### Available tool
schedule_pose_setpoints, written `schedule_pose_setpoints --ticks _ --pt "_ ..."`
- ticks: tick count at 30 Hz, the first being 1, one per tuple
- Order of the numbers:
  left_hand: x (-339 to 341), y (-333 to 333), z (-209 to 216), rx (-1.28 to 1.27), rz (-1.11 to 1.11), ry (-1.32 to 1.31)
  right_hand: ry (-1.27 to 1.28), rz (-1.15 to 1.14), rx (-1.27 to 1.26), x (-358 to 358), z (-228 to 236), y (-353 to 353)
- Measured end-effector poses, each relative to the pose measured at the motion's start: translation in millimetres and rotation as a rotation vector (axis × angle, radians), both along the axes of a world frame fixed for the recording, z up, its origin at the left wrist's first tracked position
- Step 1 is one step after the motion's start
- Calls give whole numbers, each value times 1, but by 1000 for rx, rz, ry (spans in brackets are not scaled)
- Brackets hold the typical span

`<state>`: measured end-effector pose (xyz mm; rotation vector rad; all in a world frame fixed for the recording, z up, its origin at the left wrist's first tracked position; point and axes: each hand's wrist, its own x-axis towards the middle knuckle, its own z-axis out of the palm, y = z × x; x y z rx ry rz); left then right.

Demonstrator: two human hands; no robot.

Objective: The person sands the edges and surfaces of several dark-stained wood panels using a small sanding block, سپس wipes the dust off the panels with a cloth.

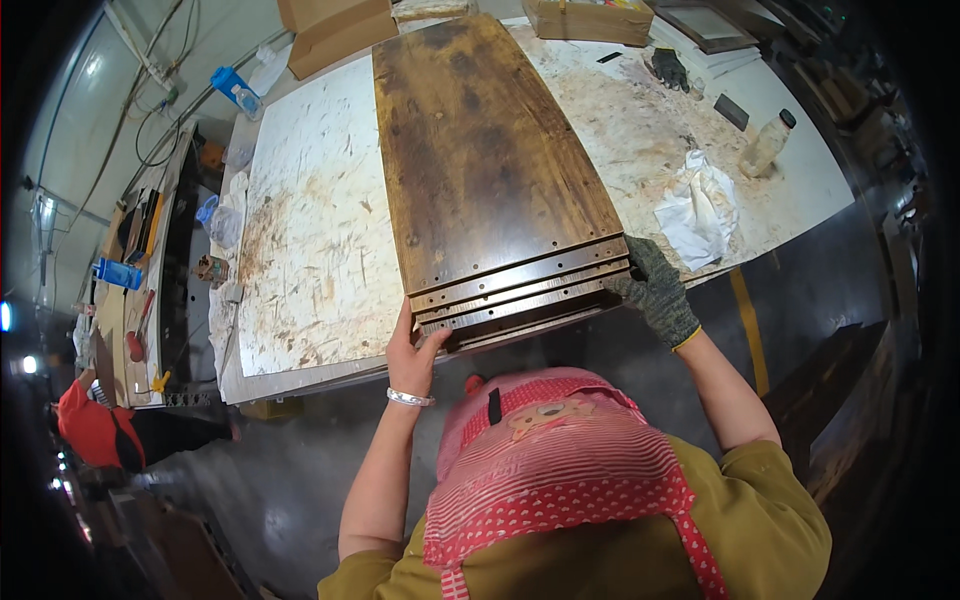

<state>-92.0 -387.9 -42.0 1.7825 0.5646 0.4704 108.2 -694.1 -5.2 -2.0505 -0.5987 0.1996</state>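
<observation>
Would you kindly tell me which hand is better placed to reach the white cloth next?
Probably the right hand: it holds the right corner of the stacked boards, nearer the white cloth; the left hand is at their left corner.

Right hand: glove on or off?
On: a grey glove with a yellow-edged cuff covers the right hand at the stacked brown boards.

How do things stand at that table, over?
Left hand bare, right hand gloved, both at the near corners of the stacked brown wooden boards. Stack lies on the white-topped table. White cloth right of the stack, apart from it.
</observation>
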Motion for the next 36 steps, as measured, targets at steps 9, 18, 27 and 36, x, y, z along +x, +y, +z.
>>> schedule_pose_setpoints --ticks 9,18,27,36 --pt "3 -6 5 51 10 -21 9 -44 -29 -1 -7 -1" --pt "4 -8 2 -146 62 43 -16 -33 -115 0 -15 -4" --pt "1 -11 -20 -97 98 54 -99 -64 -182 -2 -32 -2" --pt "2 -11 -16 -107 37 1 24 10 -80 -1 -21 -3"
